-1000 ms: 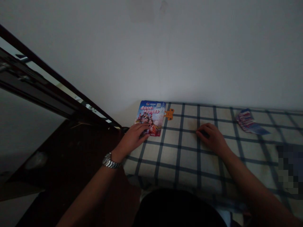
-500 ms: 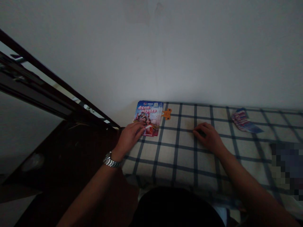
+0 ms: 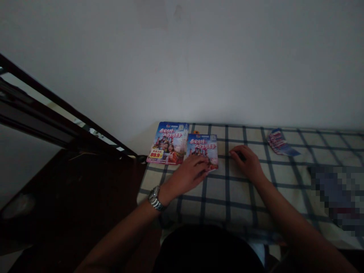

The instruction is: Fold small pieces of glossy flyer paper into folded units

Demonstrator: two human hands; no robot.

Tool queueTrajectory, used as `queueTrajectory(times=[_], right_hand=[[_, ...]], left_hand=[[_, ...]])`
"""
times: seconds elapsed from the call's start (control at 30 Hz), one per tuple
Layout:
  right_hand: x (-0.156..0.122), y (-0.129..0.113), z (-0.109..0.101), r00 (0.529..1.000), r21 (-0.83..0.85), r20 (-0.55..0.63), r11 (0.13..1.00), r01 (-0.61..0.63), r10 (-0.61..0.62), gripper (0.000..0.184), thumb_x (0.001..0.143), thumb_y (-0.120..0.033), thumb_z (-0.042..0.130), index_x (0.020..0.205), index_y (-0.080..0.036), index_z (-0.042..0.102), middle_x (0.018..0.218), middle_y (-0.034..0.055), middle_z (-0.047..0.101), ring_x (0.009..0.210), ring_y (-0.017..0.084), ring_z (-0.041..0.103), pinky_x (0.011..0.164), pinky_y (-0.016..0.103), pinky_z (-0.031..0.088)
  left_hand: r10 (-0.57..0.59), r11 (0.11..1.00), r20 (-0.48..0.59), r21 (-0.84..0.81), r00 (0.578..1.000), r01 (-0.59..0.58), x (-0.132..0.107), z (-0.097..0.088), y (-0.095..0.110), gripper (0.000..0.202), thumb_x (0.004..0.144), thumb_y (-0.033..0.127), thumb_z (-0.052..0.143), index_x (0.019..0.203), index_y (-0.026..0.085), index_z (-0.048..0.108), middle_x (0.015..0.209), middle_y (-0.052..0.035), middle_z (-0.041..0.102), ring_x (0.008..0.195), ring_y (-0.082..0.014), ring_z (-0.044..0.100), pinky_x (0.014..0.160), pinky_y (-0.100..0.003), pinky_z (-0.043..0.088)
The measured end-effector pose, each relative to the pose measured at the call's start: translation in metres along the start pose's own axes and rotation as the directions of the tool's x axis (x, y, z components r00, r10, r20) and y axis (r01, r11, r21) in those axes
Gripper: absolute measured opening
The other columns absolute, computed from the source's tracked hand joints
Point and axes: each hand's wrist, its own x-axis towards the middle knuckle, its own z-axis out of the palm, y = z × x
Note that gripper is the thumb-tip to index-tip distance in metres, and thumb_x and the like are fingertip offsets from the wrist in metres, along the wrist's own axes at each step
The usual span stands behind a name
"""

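My left hand (image 3: pixel 191 172), with a metal watch on the wrist, is closed on a printed flyer (image 3: pixel 202 146) with a blue top and a picture of people. This flyer overlaps the right edge of a stack of like flyers (image 3: pixel 167 142). My fingers cover its lower left part. To the right, my right hand (image 3: pixel 247 161) rests at the checked cloth, its fingers curled and the fingertips close together. Nothing shows in it. A small orange bear-shaped piece (image 3: pixel 196 132) is mostly hidden behind the held flyer.
Fanned papers (image 3: pixel 280 143) lie on the checked cloth (image 3: pixel 210 193), right of my hands. A blurred-out dark item (image 3: pixel 338 197) is at the far right. The white wall (image 3: pixel 227 76) borders the cloth's back. A dark railing (image 3: pixel 57 98) slants down at the left.
My left hand has moved right from the stack, bringing a flyer with it. The orange piece is now mostly covered. My right hand stays nearly in place; the view has shifted slightly.
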Motion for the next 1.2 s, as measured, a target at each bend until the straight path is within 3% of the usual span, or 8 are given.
queueTrajectory(times=[0.07, 0.17, 0.33, 0.47, 0.6, 0.8, 0.97, 1.2], right_hand=[[-0.001, -0.001, -0.003, 1.000, 0.010, -0.006, 1.000, 0.002, -0.002, 0.018, 0.102, -0.038, 0.057, 0.097, -0.024, 0.066, 0.098, 0.0069, 0.067, 0.084, 0.022, 0.066, 0.076, 0.037, 0.057], [-0.005, -0.003, -0.008, 0.999, 0.009, 0.001, 0.999, 0.040, -0.040, 0.016, 0.102, -0.036, 0.057, 0.100, -0.023, 0.067, 0.099, 0.0072, 0.068, 0.087, 0.022, 0.067, 0.079, 0.038, 0.058], [-0.025, -0.011, -0.015, 0.991, -0.048, 0.066, 0.992, 0.118, -0.115, 0.017, 0.101, -0.034, 0.060, 0.113, -0.025, 0.068, 0.117, 0.0102, 0.071, 0.112, 0.028, 0.069, 0.100, 0.049, 0.058], [-0.047, -0.014, -0.016, 0.966, -0.086, 0.194, 0.978, 0.190, -0.170, 0.035, 0.101, -0.032, 0.062, 0.136, -0.027, 0.062, 0.143, 0.0120, 0.062, 0.130, 0.030, 0.062, 0.109, 0.053, 0.055], [-0.062, -0.011, -0.015, 0.930, -0.106, 0.281, 0.955, 0.276, -0.237, 0.043, 0.101, -0.032, 0.063, 0.144, -0.027, 0.058, 0.155, 0.0123, 0.053, 0.143, 0.032, 0.052, 0.116, 0.056, 0.049], [-0.070, -0.011, -0.017, 0.927, -0.131, 0.295, 0.951, 0.278, -0.231, 0.048, 0.100, -0.031, 0.063, 0.148, -0.026, 0.055, 0.156, 0.0127, 0.052, 0.143, 0.032, 0.053, 0.116, 0.057, 0.050], [-0.073, -0.014, -0.018, 0.928, -0.148, 0.288, 0.947, 0.286, -0.235, 0.046, 0.101, -0.030, 0.062, 0.147, -0.027, 0.056, 0.156, 0.0125, 0.052, 0.143, 0.032, 0.052, 0.117, 0.057, 0.050], [-0.076, -0.017, -0.019, 0.926, -0.149, 0.304, 0.949, 0.277, -0.223, 0.050, 0.100, -0.030, 0.063, 0.148, -0.027, 0.054, 0.159, 0.0126, 0.050, 0.145, 0.032, 0.050, 0.117, 0.057, 0.049]], left_hand=[[0.029, 0.999, 0.067, 0.025, 0.997, -0.031, 0.007, 0.012, 0.005, 0.018, 0.103, 0.028, 0.058, 0.120, 0.024, 0.065, 0.142, -0.0088, 0.061, 0.140, -0.0262, 0.053, 0.121, -0.053, 0.040], [0.031, 0.996, 0.117, 0.080, 0.993, -0.041, 0.013, 0.027, 0.010, 0.031, 0.100, 0.031, 0.063, 0.131, 0.024, 0.061, 0.154, -0.0092, 0.053, 0.149, -0.0289, 0.043, 0.126, -0.054, 0.034], [0.032, 0.991, 0.151, 0.121, 0.988, -0.051, 0.021, 0.037, 0.016, 0.050, 0.097, 0.032, 0.067, 0.145, 0.025, 0.053, 0.160, -0.0082, 0.047, 0.152, -0.0285, 0.039, 0.127, -0.051, 0.034], [0.027, 0.990, 0.158, 0.135, 0.987, -0.049, 0.024, 0.039, 0.020, 0.052, 0.098, 0.030, 0.065, 0.148, 0.025, 0.051, 0.161, -0.0077, 0.047, 0.152, -0.0275, 0.039, 0.127, -0.049, 0.034], [0.021, 0.992, 0.150, 0.120, 0.989, -0.039, 0.024, 0.040, 0.018, 0.053, 0.098, 0.030, 0.066, 0.148, 0.025, 0.050, 0.161, -0.0072, 0.047, 0.153, -0.0268, 0.038, 0.128, -0.049, 0.032], [-0.020, 0.998, 0.083, 0.054, 0.996, 0.016, 0.011, 0.032, 0.009, 0.039, 0.097, 0.030, 0.068, 0.134, 0.025, 0.058, 0.160, -0.0080, 0.047, 0.152, -0.0262, 0.040, 0.127, -0.051, 0.035], [-0.057, 0.998, 0.094, 0.028, 0.994, 0.055, -0.001, 0.025, 0.001, 0.050, 0.089, 0.039, 0.078, 0.133, 0.024, 0.059, 0.162, -0.0082, 0.045, 0.152, -0.0294, 0.039, 0.126, -0.053, 0.036], [-0.033, 0.999, 0.068, 0.017, 0.997, 0.032, 0.000, 0.029, -0.005, 0.032, 0.097, 0.034, 0.070, 0.127, 0.025, 0.063, 0.159, -0.0070, 0.050, 0.149, -0.0260, 0.045, 0.125, -0.052, 0.038]])
